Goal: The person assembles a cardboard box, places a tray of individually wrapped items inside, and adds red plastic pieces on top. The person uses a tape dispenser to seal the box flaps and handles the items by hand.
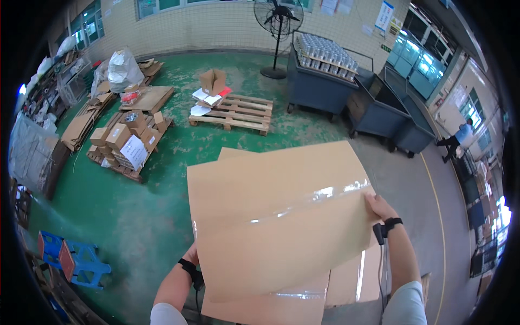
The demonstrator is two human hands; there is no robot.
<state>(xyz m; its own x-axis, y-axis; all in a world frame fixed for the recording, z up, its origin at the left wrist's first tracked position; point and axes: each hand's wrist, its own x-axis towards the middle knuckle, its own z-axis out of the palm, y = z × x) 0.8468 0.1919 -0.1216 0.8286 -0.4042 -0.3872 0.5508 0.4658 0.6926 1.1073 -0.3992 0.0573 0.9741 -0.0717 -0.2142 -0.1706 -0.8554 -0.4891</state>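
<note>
A large flat cardboard sheet spans the space in front of me, with a strip of shiny clear tape across it. My right hand grips its right edge, thumb on the upper face and the other fingers underneath. At the lower left edge, my left hand holds the same sheet, its fingers mostly hidden behind the board. Under it lies more taped cardboard, which shows along the bottom and lower right. Another cardboard corner sticks out past the sheet's far edge. Black straps with cables circle both wrists.
Ahead stands a wooden pallet carrying an open carton and papers. Left of it, another pallet holds small cartons. Blue stools stand at lower left. Grey wheeled bins and a fan are beyond; a person is at far right.
</note>
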